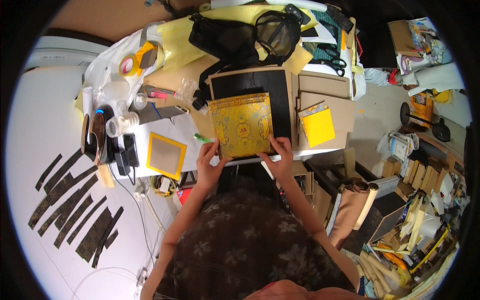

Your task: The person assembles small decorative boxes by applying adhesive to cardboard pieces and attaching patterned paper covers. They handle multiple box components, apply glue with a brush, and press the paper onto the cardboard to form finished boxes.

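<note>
A stack of yellow brocade-covered panels [243,127] with blue and red patterning lies partly over a black board [279,86] at the table's front edge. My left hand [212,161] pinches the stack's near left corner between thumb and fingers. Opposite it, my right hand [277,155] grips the near right corner the same way. A yellow square sheet [318,127] rests on a patterned piece on grey-brown boards [339,90] to the right. On the left lies a grey board with yellow borders [166,155].
A glass jar [122,123], tape roll [128,65] and green-capped pen [202,138] are on the left. Black mesh fabric [240,39] lies at the back, scissors [330,63] at back right. Dark patterned strips [75,198] hang at far left; fabric rolls [350,210] stand lower right.
</note>
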